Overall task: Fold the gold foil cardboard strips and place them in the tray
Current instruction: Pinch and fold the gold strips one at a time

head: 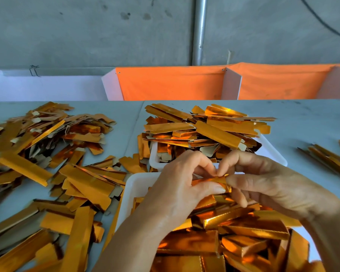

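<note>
A pale counter [126, 114] is set before a grey concrete wall and orange cloth panels [171, 83]. Above the near white tray [133, 185], one gold strip [210, 182] is held between both hands: the left hand [177, 185] pinches it with thumb and curled fingers [206, 163], the right hand [263, 183] likewise, apparently mid-fold. Folded strips [234, 232] fill that tray. A far tray [271, 150] is heaped with more, and loose strips [47, 154] are scattered at left.

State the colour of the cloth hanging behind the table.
The cloth is bright orange, plain with no pattern; the head view shows it clearly.
</note>
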`<move>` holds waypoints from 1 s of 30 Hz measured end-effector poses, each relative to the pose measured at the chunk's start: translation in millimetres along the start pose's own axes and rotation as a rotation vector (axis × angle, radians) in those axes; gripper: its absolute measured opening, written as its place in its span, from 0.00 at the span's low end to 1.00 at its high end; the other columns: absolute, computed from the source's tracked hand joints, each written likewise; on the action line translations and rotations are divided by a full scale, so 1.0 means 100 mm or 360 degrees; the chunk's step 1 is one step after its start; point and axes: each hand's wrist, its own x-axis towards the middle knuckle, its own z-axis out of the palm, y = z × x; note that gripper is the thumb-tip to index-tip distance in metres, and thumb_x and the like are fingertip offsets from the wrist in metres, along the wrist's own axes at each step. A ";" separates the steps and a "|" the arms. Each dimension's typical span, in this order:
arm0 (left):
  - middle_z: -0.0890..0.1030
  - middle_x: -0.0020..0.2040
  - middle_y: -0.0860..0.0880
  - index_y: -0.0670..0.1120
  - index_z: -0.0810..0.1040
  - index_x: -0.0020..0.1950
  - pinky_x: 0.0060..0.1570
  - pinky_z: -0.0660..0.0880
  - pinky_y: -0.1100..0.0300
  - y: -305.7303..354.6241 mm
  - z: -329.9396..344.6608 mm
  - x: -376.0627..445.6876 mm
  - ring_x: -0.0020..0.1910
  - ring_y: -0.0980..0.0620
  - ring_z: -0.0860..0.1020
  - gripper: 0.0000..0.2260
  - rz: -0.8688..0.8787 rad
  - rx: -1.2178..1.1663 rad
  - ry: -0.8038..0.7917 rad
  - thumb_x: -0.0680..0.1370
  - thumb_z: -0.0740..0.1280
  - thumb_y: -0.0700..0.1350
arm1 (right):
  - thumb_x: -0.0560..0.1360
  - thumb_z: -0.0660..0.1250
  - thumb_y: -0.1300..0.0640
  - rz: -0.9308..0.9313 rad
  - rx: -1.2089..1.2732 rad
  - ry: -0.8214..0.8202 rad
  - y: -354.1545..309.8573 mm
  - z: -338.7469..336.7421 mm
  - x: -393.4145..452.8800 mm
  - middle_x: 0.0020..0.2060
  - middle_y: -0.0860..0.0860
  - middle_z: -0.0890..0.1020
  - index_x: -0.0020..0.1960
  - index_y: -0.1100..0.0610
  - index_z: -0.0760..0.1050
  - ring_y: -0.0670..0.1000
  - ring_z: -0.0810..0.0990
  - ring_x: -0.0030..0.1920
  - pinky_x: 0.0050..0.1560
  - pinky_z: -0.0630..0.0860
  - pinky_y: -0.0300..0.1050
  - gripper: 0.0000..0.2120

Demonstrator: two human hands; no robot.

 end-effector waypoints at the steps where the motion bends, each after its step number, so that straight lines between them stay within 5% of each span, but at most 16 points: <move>1: 0.77 0.51 0.59 0.55 0.76 0.50 0.51 0.74 0.68 0.00 -0.01 0.00 0.52 0.64 0.76 0.11 0.0003 -0.0055 -0.0012 0.70 0.72 0.54 | 0.74 0.72 0.56 0.0021 0.0100 -0.0068 0.02 -0.02 0.00 0.34 0.54 0.78 0.56 0.58 0.78 0.48 0.79 0.30 0.34 0.75 0.37 0.13; 6: 0.76 0.51 0.56 0.52 0.77 0.50 0.54 0.76 0.51 -0.01 -0.03 0.00 0.52 0.57 0.77 0.16 0.0001 -0.0221 -0.0091 0.67 0.72 0.58 | 0.76 0.70 0.59 0.0072 0.0244 -0.0202 0.09 -0.05 0.02 0.40 0.53 0.80 0.59 0.59 0.77 0.47 0.80 0.31 0.36 0.77 0.38 0.13; 16: 0.81 0.49 0.54 0.61 0.70 0.48 0.52 0.78 0.51 -0.03 -0.05 -0.01 0.51 0.56 0.79 0.20 -0.0091 -0.0340 -0.0242 0.63 0.76 0.57 | 0.62 0.81 0.49 -0.0026 0.0260 0.0075 -0.05 0.09 -0.01 0.31 0.54 0.78 0.47 0.57 0.82 0.48 0.77 0.26 0.31 0.76 0.38 0.18; 24: 0.81 0.48 0.54 0.60 0.71 0.47 0.50 0.79 0.49 -0.03 -0.05 -0.02 0.49 0.55 0.80 0.16 -0.0037 -0.0346 -0.0176 0.65 0.75 0.57 | 0.67 0.77 0.49 -0.0056 0.0361 0.0044 -0.10 0.14 0.03 0.31 0.50 0.78 0.51 0.55 0.81 0.48 0.78 0.29 0.34 0.78 0.39 0.17; 30: 0.82 0.47 0.54 0.59 0.73 0.47 0.48 0.79 0.49 -0.01 -0.05 -0.03 0.47 0.55 0.80 0.15 -0.0034 -0.0337 -0.0191 0.65 0.74 0.57 | 0.65 0.79 0.50 -0.0057 0.0303 0.0071 -0.09 0.14 0.04 0.30 0.49 0.76 0.41 0.55 0.78 0.48 0.75 0.27 0.30 0.75 0.37 0.13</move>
